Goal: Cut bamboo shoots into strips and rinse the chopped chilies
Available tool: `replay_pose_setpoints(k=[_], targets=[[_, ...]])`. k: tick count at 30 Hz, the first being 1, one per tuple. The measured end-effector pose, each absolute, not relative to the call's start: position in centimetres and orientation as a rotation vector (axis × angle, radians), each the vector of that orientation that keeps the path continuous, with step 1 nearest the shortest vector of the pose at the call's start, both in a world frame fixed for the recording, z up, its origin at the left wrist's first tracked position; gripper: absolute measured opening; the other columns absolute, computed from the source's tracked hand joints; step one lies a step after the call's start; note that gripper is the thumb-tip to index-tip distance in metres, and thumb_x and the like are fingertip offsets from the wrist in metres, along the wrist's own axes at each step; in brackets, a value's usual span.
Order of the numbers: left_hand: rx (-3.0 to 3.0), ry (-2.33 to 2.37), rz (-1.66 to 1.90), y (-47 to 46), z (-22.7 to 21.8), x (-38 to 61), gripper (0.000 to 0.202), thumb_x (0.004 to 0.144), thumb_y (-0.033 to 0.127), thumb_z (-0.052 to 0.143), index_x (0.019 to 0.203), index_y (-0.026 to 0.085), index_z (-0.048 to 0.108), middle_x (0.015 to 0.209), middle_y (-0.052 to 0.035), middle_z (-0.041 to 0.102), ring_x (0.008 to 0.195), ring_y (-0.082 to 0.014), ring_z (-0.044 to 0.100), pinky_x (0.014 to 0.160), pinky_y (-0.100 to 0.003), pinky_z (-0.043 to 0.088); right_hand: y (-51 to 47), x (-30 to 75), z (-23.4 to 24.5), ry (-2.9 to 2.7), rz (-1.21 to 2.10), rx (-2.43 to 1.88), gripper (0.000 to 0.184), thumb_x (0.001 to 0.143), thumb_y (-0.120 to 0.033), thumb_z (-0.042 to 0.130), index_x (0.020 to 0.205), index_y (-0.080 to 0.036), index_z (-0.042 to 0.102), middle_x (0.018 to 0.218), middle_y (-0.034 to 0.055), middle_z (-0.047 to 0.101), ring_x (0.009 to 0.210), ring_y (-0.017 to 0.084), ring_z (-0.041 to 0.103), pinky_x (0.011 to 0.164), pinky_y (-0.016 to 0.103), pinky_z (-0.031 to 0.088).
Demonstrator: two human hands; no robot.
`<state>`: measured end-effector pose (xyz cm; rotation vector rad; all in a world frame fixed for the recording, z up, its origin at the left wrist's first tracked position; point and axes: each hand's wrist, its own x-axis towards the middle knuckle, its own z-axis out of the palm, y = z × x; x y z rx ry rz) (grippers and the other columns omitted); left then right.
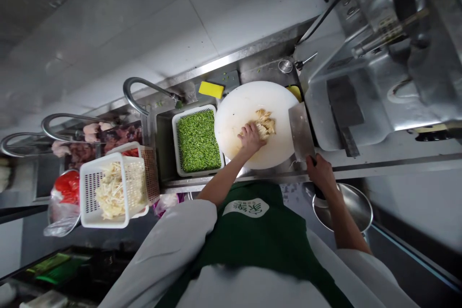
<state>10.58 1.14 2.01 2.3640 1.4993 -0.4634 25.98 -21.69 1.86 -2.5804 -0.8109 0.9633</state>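
A round white cutting board (238, 110) lies on the steel counter in front of me. My left hand (250, 137) rests on it with fingers curled down on a pale yellowish pile of food (266, 123). My right hand (320, 173) grips the dark handle of a broad cleaver (301, 132), whose blade lies at the board's right edge, just right of the food.
Left of the board sits a white basket of chopped greens (198, 140) in a sink, with a yellow sponge (211, 89) behind. Further left are a basket of pale shredded strips (110, 192), red items and raw meat (108, 139). A steel bowl (355, 207) and steel slicer (382, 57) stand right.
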Motion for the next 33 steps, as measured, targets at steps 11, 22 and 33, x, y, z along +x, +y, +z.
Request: replay_pose_setpoints(k=[11, 22, 33], targets=[[2.345, 1.302, -0.437, 4.5, 0.6, 9.1, 0.056, 0.093, 0.028, 0.08, 0.143, 0.01, 0.062, 0.134, -0.022, 0.072, 0.125, -0.0323, 0.071, 0.108, -0.037, 0.055, -21.6, 26.1, 2.1, -0.737, 1.064, -2.551, 0.037, 0.107, -0.039, 0.046, 0.114, -0.011, 0.07, 0.073, 0.0096, 0.068, 0.064, 0.023, 0.059, 0.071, 0.033, 0.042], [2.124, 1.316, -0.237, 6.3, 4.0, 5.2, 0.053, 0.074, 0.018, 0.089, 0.126, 0.013, 0.078, 0.116, -0.0187, 0.083, 0.114, -0.0362, 0.077, 0.103, -0.04, 0.058, -21.5, 26.3, 2.4, -0.989, 0.922, -2.597, 0.035, 0.109, -0.035, 0.044, 0.104, -0.013, 0.07, 0.085, 0.0139, 0.071, 0.073, 0.023, 0.062, 0.071, 0.032, 0.037], [1.205, 1.063, 0.689, 9.5, 6.9, -1.9, 0.04, 0.054, 0.019, 0.092, 0.09, 0.016, 0.076, 0.09, -0.0034, 0.08, 0.086, -0.0206, 0.076, 0.09, -0.038, 0.064, -20.7, 26.0, 3.6, -1.216, 0.752, -2.704, 0.034, 0.109, -0.031, 0.047, 0.1, -0.01, 0.072, 0.085, 0.0172, 0.074, 0.074, 0.025, 0.064, 0.07, 0.033, 0.035]])
